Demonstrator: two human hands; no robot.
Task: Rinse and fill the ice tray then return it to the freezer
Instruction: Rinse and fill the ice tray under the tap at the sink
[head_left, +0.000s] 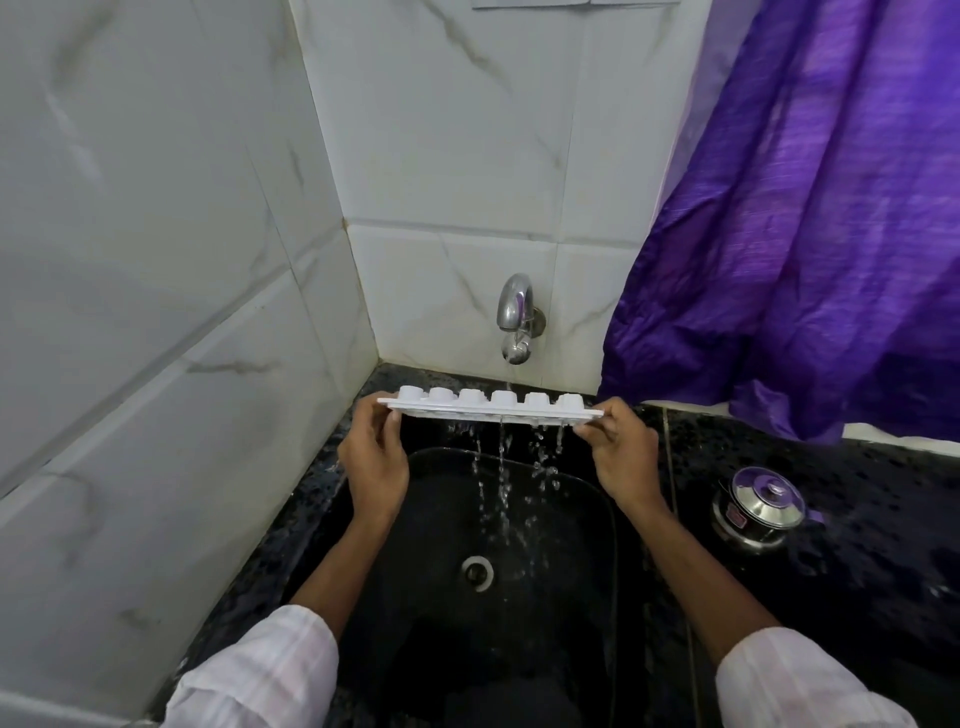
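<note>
A white plastic ice tray (488, 404) is held upside down over the black sink (597, 499), its cup bottoms pointing up. Water streams fall from its underside into the basin. My left hand (373, 462) grips the tray's left end and my right hand (621, 452) grips its right end. A chrome tap (514, 312) juts from the tiled wall just behind the tray, and a thin stream runs from its spout onto the tray.
The sink drain (478, 571) lies in the basin's middle. A small steel pot with a lid (758, 512) stands on the black speckled counter (857, 561) to the right. A purple curtain (810, 234) hangs at the back right. White marble tiles (156, 260) close off the left.
</note>
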